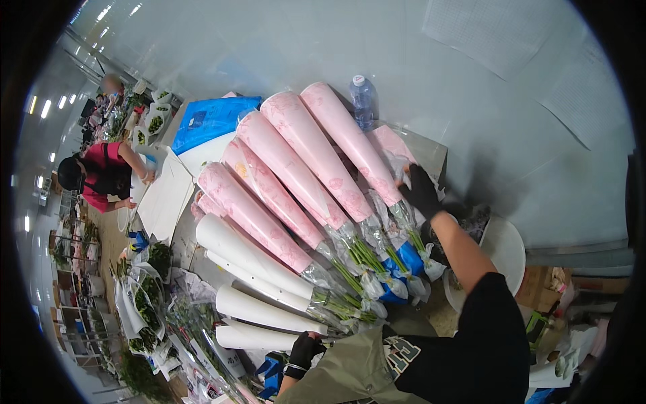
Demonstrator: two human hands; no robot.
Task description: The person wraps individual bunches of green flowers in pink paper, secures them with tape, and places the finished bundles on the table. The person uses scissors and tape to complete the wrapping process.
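My right hand [423, 193], in a black fingerless glove, is at the narrow end of the rightmost pink-paper-wrapped bouquet [348, 141]. Its fingers are spread and its thumb is beside the wrap. Several more pink cone-shaped bouquets [303, 156] lie fanned out to the left, with green stems [366, 252] in clear plastic pointing towards me. Below them are white-wrapped bouquets [257, 260]. At the base of the lowest white-wrapped bouquet [252, 337] is my gloved left hand [306, 349]; its grip is partly hidden. White bags [373, 288] cover the stem ends.
A plastic bottle [363, 103] stands behind the cones, near the pale wall. At the upper left lies a blue package [212, 121]. To my right is a white bucket [502, 252]. Another person [103, 174] works at the left, near bundled greenery [144, 298]. A blue tape dispenser [272, 373] sits by my left hand.
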